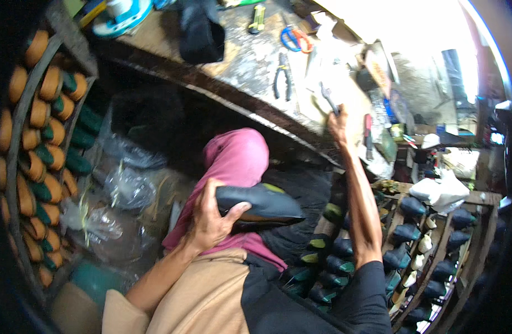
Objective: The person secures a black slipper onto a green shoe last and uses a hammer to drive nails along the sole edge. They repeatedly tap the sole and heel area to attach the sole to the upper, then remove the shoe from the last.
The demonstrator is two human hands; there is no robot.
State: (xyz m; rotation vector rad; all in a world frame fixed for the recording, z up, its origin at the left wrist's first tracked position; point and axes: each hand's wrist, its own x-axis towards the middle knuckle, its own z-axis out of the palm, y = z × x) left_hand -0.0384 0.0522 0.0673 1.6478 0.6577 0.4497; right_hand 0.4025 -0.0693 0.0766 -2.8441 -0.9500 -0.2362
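My left hand is closed around one end of a dark blue-black shoe. Its thumb presses on the near side, and the shoe lies tilted over my lap, with a patch of yellow-green at its top edge. Stretched out to the workbench, my right hand grips a slim grey metal tool. The tool's exact kind is washed out by bright light. Pliers with dark handles lie left of that hand. Scissors with blue and orange handles rest farther back.
A yellow-handled cutter and a black folded piece occupy the bench. Tan and green shoe lasts fill a rack at left. Dark shoes stand on a wooden rack at right. Clear plastic bags lie below the bench.
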